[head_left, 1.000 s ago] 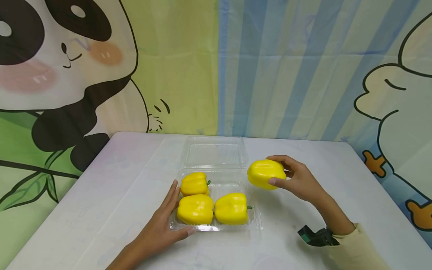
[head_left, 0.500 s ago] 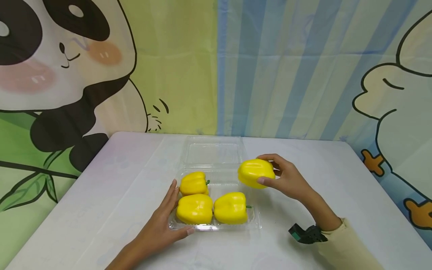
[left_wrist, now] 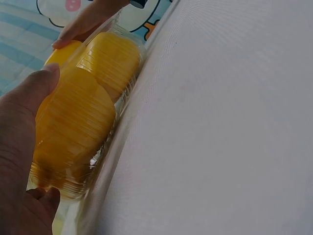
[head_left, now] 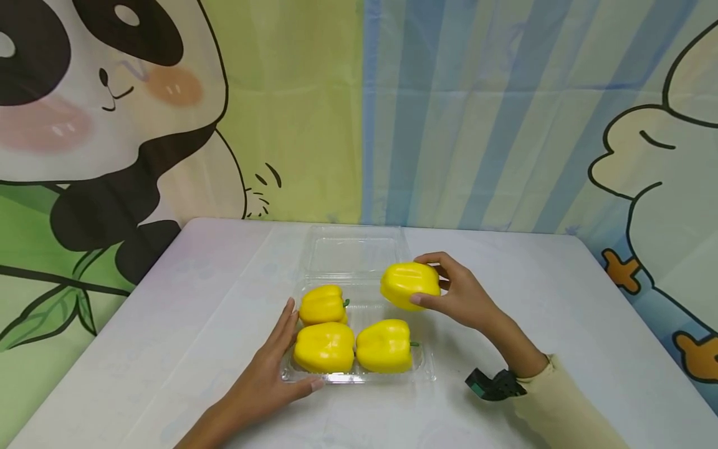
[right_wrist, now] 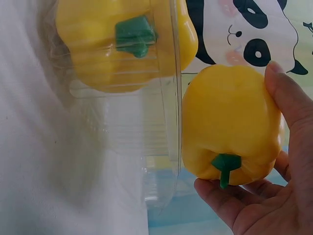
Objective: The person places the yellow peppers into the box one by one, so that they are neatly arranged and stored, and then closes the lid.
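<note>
A yellow bell pepper [head_left: 410, 285] is held in my right hand [head_left: 465, 296], thumb on its near side and fingers behind. It hangs above the back right part of a clear plastic clamshell container [head_left: 423, 368]. Its green stem [right_wrist: 226, 164] shows in the right wrist view. Three more yellow bell peppers lie in the container: one at the back left [head_left: 322, 305], one at the front left [head_left: 324, 348], one at the front right [head_left: 384, 346]. My left hand [head_left: 269, 368] rests along the container's left side with fingers extended. Its thumb [left_wrist: 41, 83] lies at the front rim.
Behind the tray part, the container's clear lid [head_left: 356, 255] lies folded back on the white table [head_left: 224, 287]. A printed curtain [head_left: 314, 112] with a panda hangs right at the table's far edge. A dark wrist device [head_left: 495, 385] sits at the right sleeve.
My right hand has carried its bell pepper leftward, from beside the container to over its back right part. The left hand and the other peppers stay in place.
</note>
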Available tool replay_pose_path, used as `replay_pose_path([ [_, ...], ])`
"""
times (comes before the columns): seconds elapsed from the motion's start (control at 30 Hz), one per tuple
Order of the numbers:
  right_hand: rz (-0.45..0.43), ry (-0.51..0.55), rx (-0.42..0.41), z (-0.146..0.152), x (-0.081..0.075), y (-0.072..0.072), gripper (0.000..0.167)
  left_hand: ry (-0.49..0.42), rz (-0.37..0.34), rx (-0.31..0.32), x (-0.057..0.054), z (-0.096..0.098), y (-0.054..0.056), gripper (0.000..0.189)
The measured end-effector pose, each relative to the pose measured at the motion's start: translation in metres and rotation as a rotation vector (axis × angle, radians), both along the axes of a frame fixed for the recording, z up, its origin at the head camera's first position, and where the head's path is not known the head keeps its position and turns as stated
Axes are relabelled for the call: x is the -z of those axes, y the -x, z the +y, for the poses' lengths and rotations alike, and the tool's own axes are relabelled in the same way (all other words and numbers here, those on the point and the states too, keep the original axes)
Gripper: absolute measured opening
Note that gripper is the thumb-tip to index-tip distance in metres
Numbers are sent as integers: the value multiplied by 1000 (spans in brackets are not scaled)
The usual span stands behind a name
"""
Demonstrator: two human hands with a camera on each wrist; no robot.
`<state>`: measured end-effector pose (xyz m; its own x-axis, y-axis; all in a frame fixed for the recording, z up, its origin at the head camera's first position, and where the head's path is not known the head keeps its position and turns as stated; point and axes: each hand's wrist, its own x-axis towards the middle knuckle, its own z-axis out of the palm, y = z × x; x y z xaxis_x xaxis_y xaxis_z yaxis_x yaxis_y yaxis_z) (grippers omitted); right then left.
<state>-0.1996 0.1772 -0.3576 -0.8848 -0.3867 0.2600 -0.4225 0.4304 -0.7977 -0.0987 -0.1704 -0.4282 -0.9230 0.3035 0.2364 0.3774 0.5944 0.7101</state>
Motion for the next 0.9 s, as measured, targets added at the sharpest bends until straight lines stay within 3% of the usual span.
replay_pose_path([
  [0.53,-6,37,-50,-24,6,4,56,0,-1,-8,1,-1,1,114],
  [0.9,19,0,-81,-32,15,8,51,-5,-19,-10,1,0,1,115],
])
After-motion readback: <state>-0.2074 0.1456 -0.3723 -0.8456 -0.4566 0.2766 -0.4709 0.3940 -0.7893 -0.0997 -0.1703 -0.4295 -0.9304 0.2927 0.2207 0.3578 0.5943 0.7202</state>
